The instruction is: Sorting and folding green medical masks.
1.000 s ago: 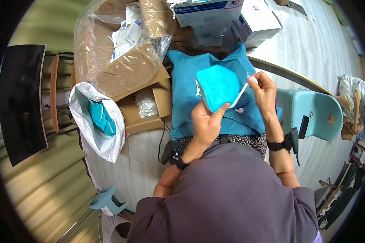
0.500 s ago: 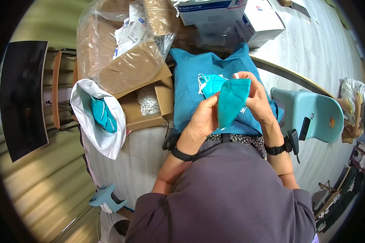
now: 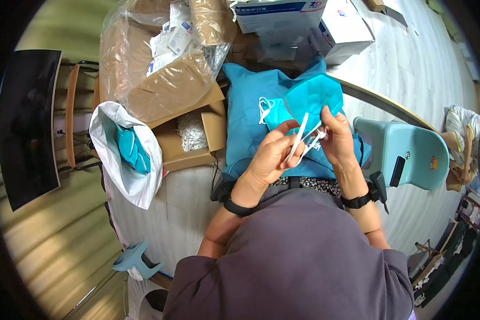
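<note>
A teal folded face mask (image 3: 316, 97) is pinched at its lower edge by my right hand (image 3: 337, 137), the thumb lying on its face. White ear loops (image 3: 302, 137) hang from the mask between my hands. My left hand (image 3: 274, 151) is closed on a loop, drawn out below the mask. Just behind my hands, another teal mask (image 3: 276, 113) with white loops lies on a blue cushion (image 3: 250, 90) over my lap.
On the left stand a white bag (image 3: 125, 184) holding teal masks and a cardboard box (image 3: 184, 160) with bundled white cords. Behind is a plastic-lined carton (image 3: 170, 93) with white packets. White boxes (image 3: 344, 32) stand at the back; a pale blue stool (image 3: 418, 152) is on the right.
The mask has turned over and moved up and right. My left hand has let go of its side and now holds an ear loop below it.
</note>
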Tool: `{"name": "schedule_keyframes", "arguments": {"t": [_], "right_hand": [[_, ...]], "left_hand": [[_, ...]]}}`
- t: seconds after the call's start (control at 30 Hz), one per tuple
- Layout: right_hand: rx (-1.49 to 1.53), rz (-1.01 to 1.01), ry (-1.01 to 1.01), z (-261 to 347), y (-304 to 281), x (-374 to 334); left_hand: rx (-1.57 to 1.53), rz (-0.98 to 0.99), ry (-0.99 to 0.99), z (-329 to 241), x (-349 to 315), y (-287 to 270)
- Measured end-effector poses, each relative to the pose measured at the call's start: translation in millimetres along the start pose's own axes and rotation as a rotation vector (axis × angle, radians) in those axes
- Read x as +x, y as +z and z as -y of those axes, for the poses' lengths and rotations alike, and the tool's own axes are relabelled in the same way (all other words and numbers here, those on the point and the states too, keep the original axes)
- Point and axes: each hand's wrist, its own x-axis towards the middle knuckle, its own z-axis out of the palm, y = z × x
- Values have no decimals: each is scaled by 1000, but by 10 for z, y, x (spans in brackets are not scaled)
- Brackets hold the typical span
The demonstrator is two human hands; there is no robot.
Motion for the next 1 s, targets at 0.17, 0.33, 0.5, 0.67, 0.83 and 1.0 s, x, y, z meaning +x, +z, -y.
{"name": "schedule_keyframes", "arguments": {"t": [0.17, 0.33, 0.5, 0.67, 0.83, 1.0], "right_hand": [[78, -7, 108, 35, -30, 14], [-23, -16, 168, 156, 79, 20], [8, 184, 215, -91, -73, 125], [-220, 348, 175, -235, 106, 18], [-665, 362, 218, 106, 165, -100], [-835, 162, -256, 278, 108, -70]], "left_hand": [[235, -85, 169, 181, 75, -71], [501, -134, 500, -23, 7, 25], [886, -385, 770, -85, 104, 15], [1043, -499, 778, -99, 65, 62], [1125, -642, 950, -96, 68, 19], [1352, -567, 813, -15, 73, -40]]}}
